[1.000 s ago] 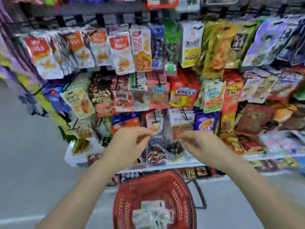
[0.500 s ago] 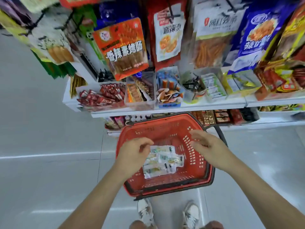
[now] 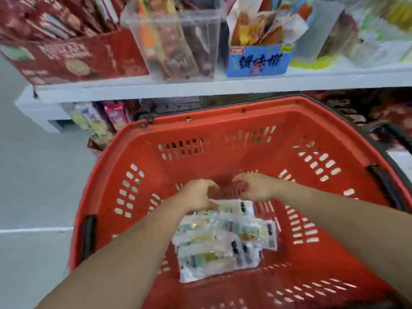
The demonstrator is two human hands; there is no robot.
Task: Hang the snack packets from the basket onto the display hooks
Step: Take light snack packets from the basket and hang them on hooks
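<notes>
A red plastic basket stands on the floor below me, and both my arms reach down into it. Several white and green snack packets lie piled on its bottom. My left hand has its fingers curled at the far left corner of the topmost packet and pinches it. My right hand hovers just beyond that packet's far edge with loosely curled fingers and holds nothing. The whole view is blurred. No display hooks are in view.
A white shelf edge runs across just beyond the basket. On it stand a red carton, a clear plastic bin and a blue box of snacks. Grey floor lies to the left.
My view dropped from the hanging packets down to the basket. Both hands came down from the hooks into the basket, and the left hand reached the top packet.
</notes>
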